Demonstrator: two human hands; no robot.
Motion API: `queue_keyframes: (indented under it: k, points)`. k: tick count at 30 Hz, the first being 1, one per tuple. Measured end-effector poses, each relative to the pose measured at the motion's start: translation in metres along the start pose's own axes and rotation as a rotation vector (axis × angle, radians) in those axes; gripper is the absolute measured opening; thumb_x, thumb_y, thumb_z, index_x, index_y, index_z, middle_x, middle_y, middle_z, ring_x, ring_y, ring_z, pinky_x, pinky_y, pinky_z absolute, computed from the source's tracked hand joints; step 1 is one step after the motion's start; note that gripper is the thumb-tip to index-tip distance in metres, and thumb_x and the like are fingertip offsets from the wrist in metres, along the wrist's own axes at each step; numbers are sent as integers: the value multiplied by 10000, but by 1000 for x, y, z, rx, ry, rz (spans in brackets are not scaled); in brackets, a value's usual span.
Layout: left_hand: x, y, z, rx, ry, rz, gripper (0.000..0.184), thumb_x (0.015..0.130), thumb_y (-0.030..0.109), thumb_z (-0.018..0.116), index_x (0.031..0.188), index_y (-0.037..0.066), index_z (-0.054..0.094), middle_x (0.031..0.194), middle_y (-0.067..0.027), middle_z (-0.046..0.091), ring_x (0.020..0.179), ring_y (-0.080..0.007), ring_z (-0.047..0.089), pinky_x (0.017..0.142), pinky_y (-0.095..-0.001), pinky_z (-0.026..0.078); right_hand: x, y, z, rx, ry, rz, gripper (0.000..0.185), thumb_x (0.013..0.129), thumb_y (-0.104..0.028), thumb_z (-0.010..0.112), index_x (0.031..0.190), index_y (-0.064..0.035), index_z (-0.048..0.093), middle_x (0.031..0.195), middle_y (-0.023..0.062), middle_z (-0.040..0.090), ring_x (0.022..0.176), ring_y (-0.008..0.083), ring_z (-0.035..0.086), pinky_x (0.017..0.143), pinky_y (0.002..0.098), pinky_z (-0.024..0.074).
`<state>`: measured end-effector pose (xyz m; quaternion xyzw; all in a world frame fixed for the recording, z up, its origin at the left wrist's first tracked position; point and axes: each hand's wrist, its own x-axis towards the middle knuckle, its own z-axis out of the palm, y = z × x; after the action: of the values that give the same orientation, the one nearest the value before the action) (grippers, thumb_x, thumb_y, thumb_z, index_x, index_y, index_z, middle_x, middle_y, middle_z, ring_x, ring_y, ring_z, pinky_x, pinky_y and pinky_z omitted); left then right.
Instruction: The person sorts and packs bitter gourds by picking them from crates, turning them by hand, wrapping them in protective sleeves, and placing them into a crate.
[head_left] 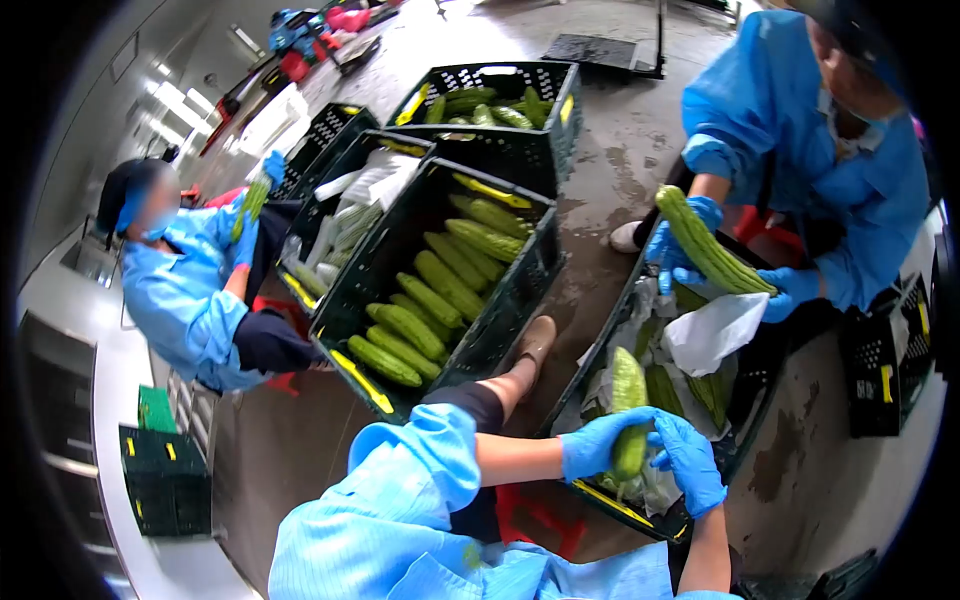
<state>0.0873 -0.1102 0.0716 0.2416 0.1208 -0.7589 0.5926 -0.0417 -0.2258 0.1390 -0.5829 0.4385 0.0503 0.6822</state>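
Observation:
My left hand (pixel 595 443), in a blue glove, is wrapped around the lower part of a pale green bitter melon (pixel 628 385) held upright above a crate. Close on the melon's right side is my gloved right hand (pixel 692 465), its fingers bent together toward the melon. Whether those fingertips pinch something is too small to tell. Below both hands, the dark crate (pixel 735 455) holds more bitter melons (pixel 662 390) and crumpled white wrapping (pixel 715 335).
To the left stands a crate (pixel 420 395) with rows of bitter melons (pixel 440 285). Behind it are another filled crate (pixel 560 135) and one with wrapped produce (pixel 350 225). A co-worker (pixel 790 150) at right holds a long bitter melon (pixel 710 245); another person (pixel 190 290) sits left.

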Motion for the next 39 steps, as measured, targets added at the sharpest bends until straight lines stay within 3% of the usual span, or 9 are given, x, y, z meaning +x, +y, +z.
queue_keyframes:
  k: [5, 11, 14, 16, 20, 24, 29, 32, 39]
  points:
    - [-43, 43, 4, 117, 292, -13, 403, 861, 446, 698, 1089, 128, 601, 952, -71, 650, 861, -224, 643, 753, -413, 531, 7, -10, -15, 9, 118, -108, 447, 996, -411, 526, 1287, -78, 593, 953, 70, 688, 693, 106, 603, 625, 249, 497]
    - [-102, 222, 98, 233, 95, 692, 357, 928, 463, 583, 999, 114, 601, 844, -97, 632, 759, -252, 642, 709, -393, 554, 5, -5, -12, -51, 58, -149, 475, 993, -394, 540, 1256, -3, 593, 1019, 115, 688, 870, 142, 652, 692, 293, 534]
    - [-128, 355, 97, 104, 104, 1113, 594, 916, 569, 550, 1238, 69, 550, 1256, -182, 614, 1120, -306, 635, 963, -458, 528, 0, -7, -13, -46, 41, -121, 480, 988, -405, 546, 1246, -5, 604, 987, 103, 692, 821, 138, 647, 688, 292, 529]
    - [-132, 373, 97, 91, 42, 1154, 611, 917, 570, 546, 1217, 41, 607, 1163, -192, 664, 1092, -330, 645, 920, -457, 549, 1, -13, -17, -24, 81, -143, 460, 973, -415, 569, 1197, -17, 631, 913, 77, 686, 721, 122, 614, 643, 273, 508]
    - [-83, 290, 64, 380, -93, 668, 547, 982, 511, 461, 1220, 52, 639, 1105, -141, 700, 879, -262, 699, 787, -400, 580, 6, -2, -43, 25, 145, -203, 387, 984, -372, 549, 1145, -34, 646, 844, 83, 693, 661, 143, 628, 606, 314, 516]
    - [-27, 126, 18, 303, 108, 119, 287, 971, 364, 555, 1089, 111, 620, 794, -17, 563, 652, -129, 507, 585, -297, 459, 6, 6, -77, 144, 330, -301, 384, 984, -374, 549, 1149, -40, 643, 833, 70, 685, 627, 130, 597, 618, 305, 507]
    - [13, -35, -44, 1170, 528, -136, 361, 927, 336, 645, 1183, 82, 663, 980, -42, 684, 810, -157, 637, 711, -284, 514, -21, -2, -116, 393, 513, -375, 397, 990, -400, 525, 1129, -58, 670, 841, 42, 694, 636, 78, 563, 616, 238, 492]
    - [28, -78, -71, 2290, 404, 231, 431, 845, 353, 700, 1182, 88, 652, 1000, -98, 689, 910, -281, 667, 768, -390, 529, -34, 0, -127, 475, 537, -405, 395, 988, -398, 529, 1115, -53, 675, 844, 53, 705, 637, 84, 574, 619, 238, 498]
    - [73, -97, -46, 2724, 245, -381, 561, 712, 472, 778, 1139, 128, 659, 1047, -140, 701, 960, -342, 679, 805, -448, 540, -39, 2, -133, 489, 545, -426, 391, 986, -406, 528, 1082, -55, 673, 852, 63, 717, 682, 110, 610, 632, 254, 502]
